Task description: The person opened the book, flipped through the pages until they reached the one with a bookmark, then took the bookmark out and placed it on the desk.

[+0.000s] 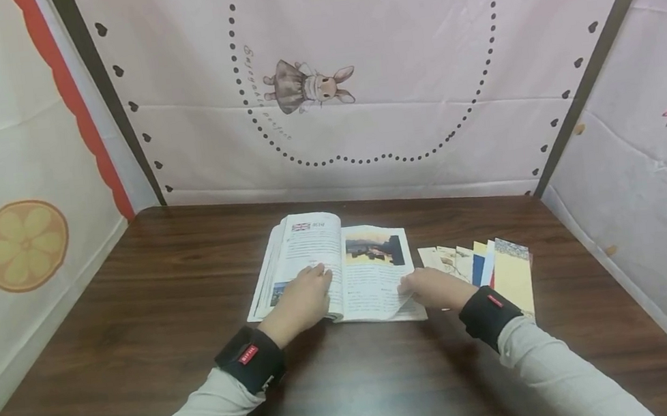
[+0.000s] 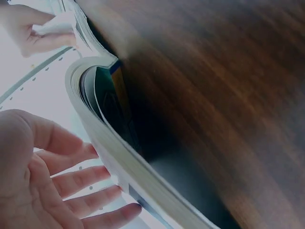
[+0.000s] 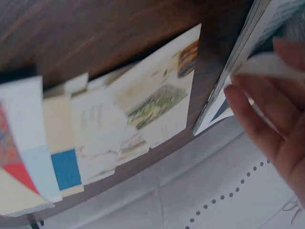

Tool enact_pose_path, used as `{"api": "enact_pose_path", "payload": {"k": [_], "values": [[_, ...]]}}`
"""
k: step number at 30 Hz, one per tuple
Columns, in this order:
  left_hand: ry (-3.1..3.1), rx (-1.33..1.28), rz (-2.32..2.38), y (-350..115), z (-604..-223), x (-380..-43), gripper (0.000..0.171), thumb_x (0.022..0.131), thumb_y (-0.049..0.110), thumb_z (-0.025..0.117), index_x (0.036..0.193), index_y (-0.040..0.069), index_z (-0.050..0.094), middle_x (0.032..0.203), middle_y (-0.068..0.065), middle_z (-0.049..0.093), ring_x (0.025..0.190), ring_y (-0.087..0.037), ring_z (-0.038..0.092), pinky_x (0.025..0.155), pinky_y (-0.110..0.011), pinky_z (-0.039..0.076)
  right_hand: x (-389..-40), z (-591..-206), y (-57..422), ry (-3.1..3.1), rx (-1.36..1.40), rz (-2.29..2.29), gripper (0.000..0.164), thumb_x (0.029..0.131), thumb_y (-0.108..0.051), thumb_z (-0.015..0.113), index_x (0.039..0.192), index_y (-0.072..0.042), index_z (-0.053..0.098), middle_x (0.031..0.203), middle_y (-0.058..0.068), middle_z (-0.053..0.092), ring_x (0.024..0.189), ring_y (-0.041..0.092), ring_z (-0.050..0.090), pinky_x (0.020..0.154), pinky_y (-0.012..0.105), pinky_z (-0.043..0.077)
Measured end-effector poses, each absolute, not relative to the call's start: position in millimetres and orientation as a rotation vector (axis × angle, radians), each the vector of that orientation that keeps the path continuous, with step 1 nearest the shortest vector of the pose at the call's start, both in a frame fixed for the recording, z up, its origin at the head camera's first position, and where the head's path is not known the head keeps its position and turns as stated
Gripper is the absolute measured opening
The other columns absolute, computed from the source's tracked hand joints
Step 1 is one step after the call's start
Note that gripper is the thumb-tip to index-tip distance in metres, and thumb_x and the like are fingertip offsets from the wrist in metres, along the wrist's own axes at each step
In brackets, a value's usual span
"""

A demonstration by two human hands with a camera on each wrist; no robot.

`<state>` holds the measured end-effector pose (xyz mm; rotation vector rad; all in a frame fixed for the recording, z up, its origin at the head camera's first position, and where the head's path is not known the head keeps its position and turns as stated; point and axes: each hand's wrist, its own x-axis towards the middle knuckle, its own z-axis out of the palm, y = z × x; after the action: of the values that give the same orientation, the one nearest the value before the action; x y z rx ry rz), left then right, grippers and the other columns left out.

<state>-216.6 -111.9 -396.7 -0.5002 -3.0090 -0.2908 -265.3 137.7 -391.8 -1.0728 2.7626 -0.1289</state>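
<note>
An open book (image 1: 307, 249) lies on the brown table (image 1: 367, 396), its left page marked with a small flag and its right page with a landscape photo (image 1: 373, 250). My left hand (image 1: 303, 299) rests on the left page; the left wrist view shows its fingers (image 2: 88, 181) spread and loosely bent against the paper. At the lower right corner, my right hand (image 1: 438, 287) pinches a page (image 3: 267, 66) between thumb and fingers, and that corner is lifted and curled. The book's thick page block bows up above the table in the left wrist view.
Several overlapping printed cards or booklets (image 1: 512, 270) lie fanned out right of the book, partly beneath my right forearm. Patterned cloth walls (image 1: 405, 76) stand behind the table and on both sides. Black bands (image 1: 252, 360) wrap both wrists.
</note>
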Motion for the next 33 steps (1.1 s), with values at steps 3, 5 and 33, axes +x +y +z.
{"api": "enact_pose_path", "payload": {"k": [3, 5, 33], "values": [[-3.008, -0.507, -0.307, -110, -399, -217, 0.045, 0.090, 0.017, 0.054, 0.128, -0.006, 0.053, 0.137, -0.023, 0.049, 0.130, -0.037, 0.044, 0.104, -0.049, 0.039, -266, -391, 134, 2.828, -1.084, -0.123, 0.018, 0.086, 0.001, 0.061, 0.099, -0.004, 0.073, 0.100, 0.010, 0.073, 0.095, 0.025, 0.068, 0.087, 0.038, 0.052], [-3.011, -0.500, -0.301, -108, -400, -217, 0.051, 0.090, 0.027, 0.056, 0.126, -0.009, 0.054, 0.135, -0.025, 0.050, 0.130, -0.038, 0.044, 0.101, -0.052, 0.041, -265, -390, 132, 2.886, -1.107, -0.110, 0.017, 0.084, 0.001, 0.063, 0.096, -0.005, 0.074, 0.097, 0.009, 0.073, 0.092, 0.024, 0.069, 0.083, 0.037, 0.054], [-2.988, -0.373, -0.173, -108, -406, -214, 0.060, 0.079, 0.053, 0.061, 0.096, -0.004, 0.070, 0.129, -0.018, 0.058, 0.125, -0.040, 0.049, 0.079, -0.055, 0.050, -263, -398, 117, 3.037, -0.946, -0.726, 0.089, 0.079, -0.013, 0.074, 0.148, -0.003, 0.019, 0.145, 0.028, 0.037, 0.104, 0.038, 0.062, 0.083, 0.044, 0.052]]}}
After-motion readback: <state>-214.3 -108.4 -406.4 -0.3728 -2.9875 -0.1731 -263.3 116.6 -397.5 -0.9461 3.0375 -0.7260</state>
